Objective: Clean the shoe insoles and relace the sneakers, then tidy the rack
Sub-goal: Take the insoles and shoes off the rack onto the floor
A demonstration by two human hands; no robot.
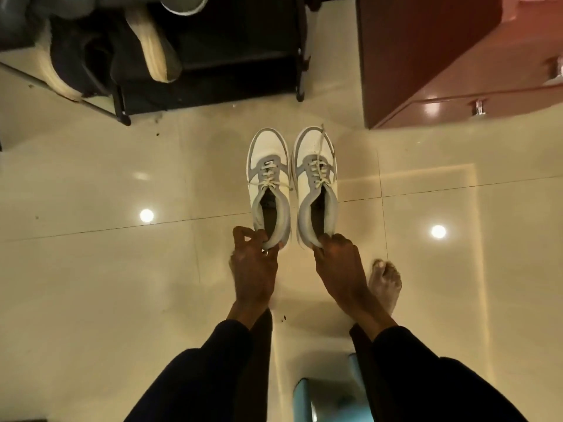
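No readable text, brand, number on sneakers (267, 153) or rack (228, 83)

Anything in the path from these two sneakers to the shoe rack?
Nothing visible: only bare floor tile lies between the sneakers, held by left hand and right hand, and the shoe rack. Dark shoes occupy its left side.

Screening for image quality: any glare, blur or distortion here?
Head view: dim warm light; two lamp reflections glare on the glossy floor; wide-angle bends the cabinet edges; shoes on the rack blurred; left sneaker and right sneaker fairly sharp.
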